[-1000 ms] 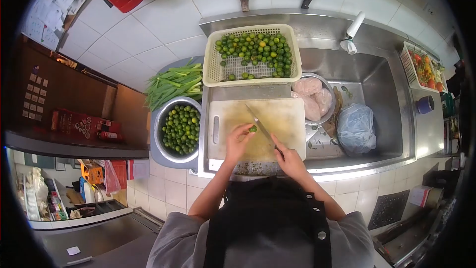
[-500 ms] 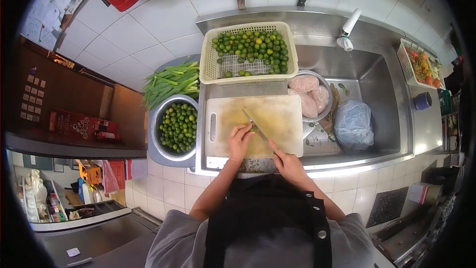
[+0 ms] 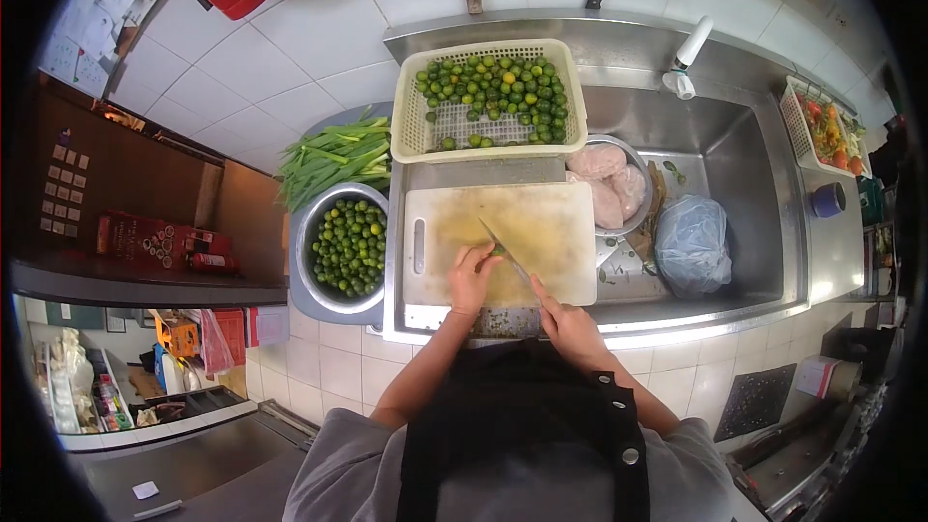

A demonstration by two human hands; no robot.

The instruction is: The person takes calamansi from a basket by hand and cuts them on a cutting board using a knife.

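On the cutting board [image 3: 541, 222], the left hand [image 3: 471, 277] pinches a small green lime [image 3: 497, 250] at its fingertips, while the right hand [image 3: 568, 321] grips the knife [image 3: 505, 251], blade touching the lime.

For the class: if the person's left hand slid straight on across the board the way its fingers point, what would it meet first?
The left hand points up and slightly right, so it would probably first meet the small green lime at its fingertips, with the knife blade right beside it; depth is hard to judge.

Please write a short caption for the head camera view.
Left hand steadies a small lime on the cutting board; right hand holds a knife.
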